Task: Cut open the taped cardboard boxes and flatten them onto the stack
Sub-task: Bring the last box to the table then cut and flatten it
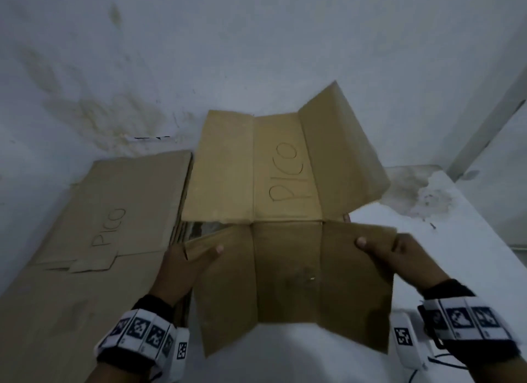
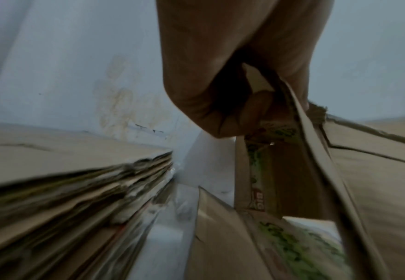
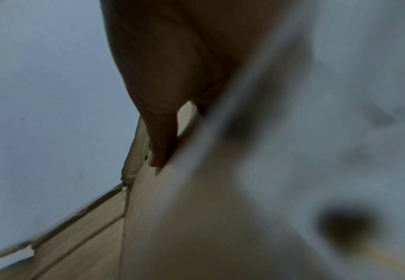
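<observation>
I hold an opened-out cardboard box (image 1: 285, 211) with "PICO" written on its far panel, spread in front of me above the white table (image 1: 445, 220). My left hand (image 1: 188, 265) grips its near left flap, thumb on top; in the left wrist view the fingers (image 2: 220, 106) curl round the cardboard edge (image 2: 311, 132), whose underside has green print. My right hand (image 1: 390, 257) grips the near right flap, thumb on top. The right wrist view is blurred, with one finger (image 3: 160, 144) lying against the cardboard (image 3: 184, 217). The stack (image 1: 108, 211) of flattened boxes lies to the left.
A stained white wall (image 1: 199, 54) rises close behind the box and the stack. The stack's layered edges (image 2: 88, 199) run just left of my left hand. A white device with a cable (image 1: 407, 342) lies on the table by my right wrist.
</observation>
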